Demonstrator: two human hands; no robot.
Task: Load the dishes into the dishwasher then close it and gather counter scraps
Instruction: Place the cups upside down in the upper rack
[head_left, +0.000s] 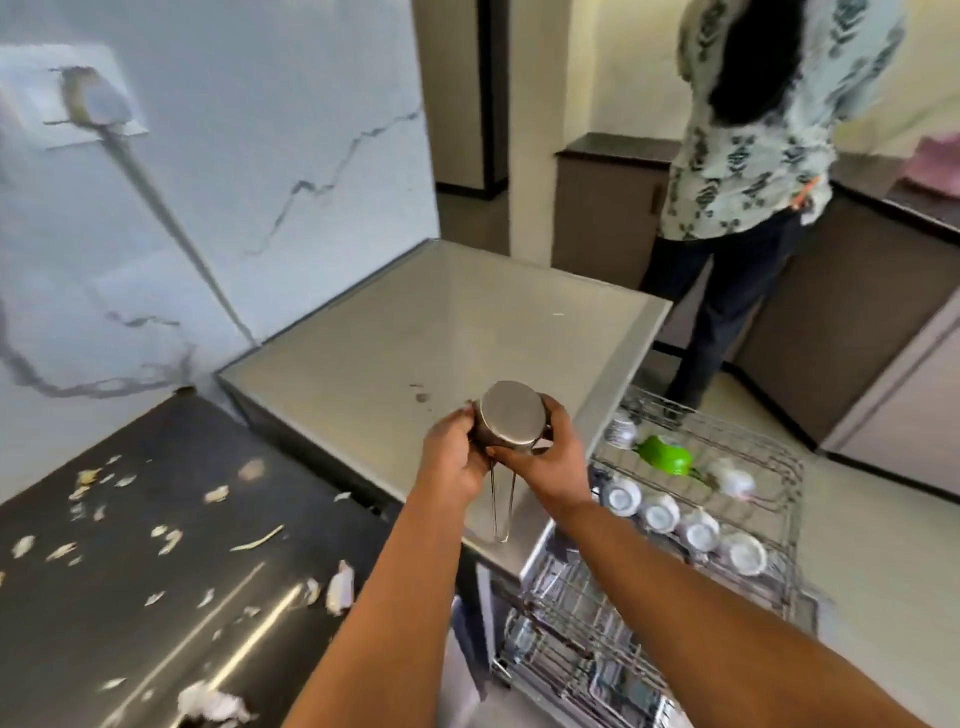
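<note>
A small steel pot (506, 418) with a long wire handle hanging down is held bottom-up above the grey dishwasher top (441, 332). My left hand (452, 449) grips its left side and my right hand (553, 454) grips its right side. To the right, the upper dishwasher rack (769, 467) is pulled out and holds several white cups (660, 514) and a green cup (665, 454). A lower rack (582, 639) shows below it. Pale food scraps (166, 538) lie scattered over the dark counter (130, 597) on the left.
A person in a patterned shirt (748, 130) stands at the back right by a dark counter (613, 145), close to the far end of the rack. A marble wall (234, 156) with a socket and cable rises behind the counter.
</note>
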